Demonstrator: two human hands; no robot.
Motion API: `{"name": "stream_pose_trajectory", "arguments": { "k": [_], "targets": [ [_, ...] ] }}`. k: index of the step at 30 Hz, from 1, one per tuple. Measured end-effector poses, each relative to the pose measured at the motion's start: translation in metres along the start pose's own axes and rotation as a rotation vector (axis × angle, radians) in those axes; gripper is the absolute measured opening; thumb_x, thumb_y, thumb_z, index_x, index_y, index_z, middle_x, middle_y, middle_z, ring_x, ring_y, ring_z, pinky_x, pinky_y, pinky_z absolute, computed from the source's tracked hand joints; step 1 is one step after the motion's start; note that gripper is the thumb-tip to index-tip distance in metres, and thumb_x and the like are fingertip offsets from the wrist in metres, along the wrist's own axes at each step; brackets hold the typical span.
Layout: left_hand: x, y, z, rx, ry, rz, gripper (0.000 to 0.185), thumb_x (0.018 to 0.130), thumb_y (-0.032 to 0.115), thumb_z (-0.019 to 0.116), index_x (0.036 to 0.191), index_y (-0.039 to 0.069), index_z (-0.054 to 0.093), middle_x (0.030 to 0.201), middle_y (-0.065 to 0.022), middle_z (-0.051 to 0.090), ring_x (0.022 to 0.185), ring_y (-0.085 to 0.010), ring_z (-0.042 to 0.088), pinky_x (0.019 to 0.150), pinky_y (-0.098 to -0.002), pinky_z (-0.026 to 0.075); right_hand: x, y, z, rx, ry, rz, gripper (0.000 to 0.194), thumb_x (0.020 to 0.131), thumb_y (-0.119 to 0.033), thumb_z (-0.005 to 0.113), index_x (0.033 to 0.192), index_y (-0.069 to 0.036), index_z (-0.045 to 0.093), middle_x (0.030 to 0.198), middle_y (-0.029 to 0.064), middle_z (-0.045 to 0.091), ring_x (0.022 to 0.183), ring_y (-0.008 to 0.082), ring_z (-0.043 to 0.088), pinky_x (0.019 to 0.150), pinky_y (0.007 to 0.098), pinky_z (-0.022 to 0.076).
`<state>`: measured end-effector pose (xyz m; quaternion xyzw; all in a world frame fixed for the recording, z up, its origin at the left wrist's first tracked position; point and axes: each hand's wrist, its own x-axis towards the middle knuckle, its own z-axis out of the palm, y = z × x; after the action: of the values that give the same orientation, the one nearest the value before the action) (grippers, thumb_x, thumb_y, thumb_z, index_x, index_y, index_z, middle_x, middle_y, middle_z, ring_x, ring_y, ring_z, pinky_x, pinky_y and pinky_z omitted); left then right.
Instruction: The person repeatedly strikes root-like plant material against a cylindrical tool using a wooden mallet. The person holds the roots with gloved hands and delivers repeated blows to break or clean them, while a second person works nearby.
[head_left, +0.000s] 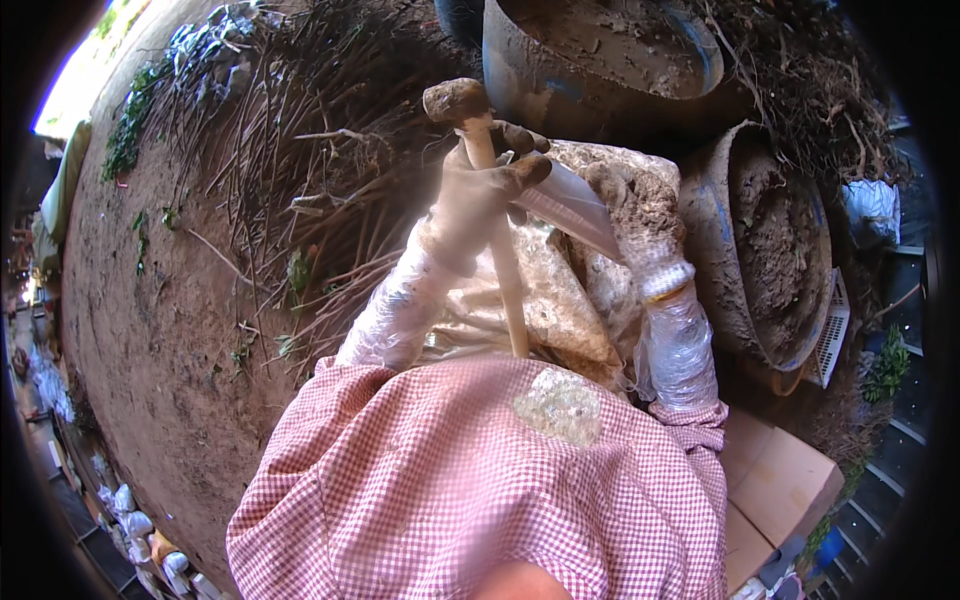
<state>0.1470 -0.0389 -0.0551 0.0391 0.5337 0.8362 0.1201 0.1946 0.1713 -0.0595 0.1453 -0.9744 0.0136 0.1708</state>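
Observation:
My left hand (480, 195), in a mud-stained glove, is wrapped around a pale, bare woody stem (508, 289). The stem stands nearly upright in the picture, its lower end hidden behind my checked garment. At its top sits a clump of brown mud (455, 101). A clear plastic film (568, 201) stretches between my hands and touches the left fingertips. My right hand (637, 199), its knitted glove caked with mud, appears closed on the film's other side; its fingertips are hard to make out. Dirty, pale sacking (551, 289) lies beneath both hands.
A heap of cut branches (300, 150) lies on bare soil at left. Ahead is a muddy drum (555, 90); at right, a tilted tub (720, 247) holds mud. Tangled roots (832, 97) are piled at upper right. A cardboard box (780, 480) stands at lower right.

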Motion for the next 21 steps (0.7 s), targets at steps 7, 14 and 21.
{"name": "stream_pose_trajectory", "arguments": {
  "k": [7, 14, 21],
  "targets": [
    [0.003, 0.001, -0.012, -0.075, -0.028, -0.131, 0.037, 0.082, 0.014, 0.078, 0.111, 0.007, 0.057, 0.101, -0.0066, 0.068, 0.074, -0.0128, 0.064, 0.057, -0.0240, 0.052, -0.011, 0.001, -0.023, 1.438, -0.251, 0.665, 0.032, 0.087, -0.012, 0.063, 0.118, -0.003, 0.066, 0.117, 0.0133, 0.065, 0.107, 0.0293, 0.062, 0.093, 0.0404, 0.0507],
    [0.000, 0.007, -0.017, 0.004, -0.177, -0.116, 0.040, 0.076, 0.005, 0.082, 0.111, 0.001, 0.063, 0.082, -0.0086, 0.067, 0.059, -0.0124, 0.063, 0.053, -0.0249, 0.053, -0.004, -0.008, 0.003, -0.129, 0.156, -0.007, 0.030, 0.094, -0.014, 0.064, 0.122, -0.005, 0.064, 0.105, 0.0101, 0.067, 0.096, 0.0217, 0.064, 0.081, 0.0346, 0.0538],
    [0.002, 0.005, -0.020, -0.056, -0.056, -0.214, 0.039, 0.078, 0.013, 0.081, 0.109, 0.005, 0.059, 0.102, -0.0090, 0.068, 0.075, -0.0140, 0.062, 0.064, -0.0270, 0.052, -0.012, -0.014, -0.048, 0.994, -0.182, 0.375, 0.026, 0.089, -0.009, 0.069, 0.113, -0.002, 0.067, 0.098, 0.0098, 0.070, 0.086, 0.0185, 0.066, 0.079, 0.0306, 0.0536]
  ]
}}
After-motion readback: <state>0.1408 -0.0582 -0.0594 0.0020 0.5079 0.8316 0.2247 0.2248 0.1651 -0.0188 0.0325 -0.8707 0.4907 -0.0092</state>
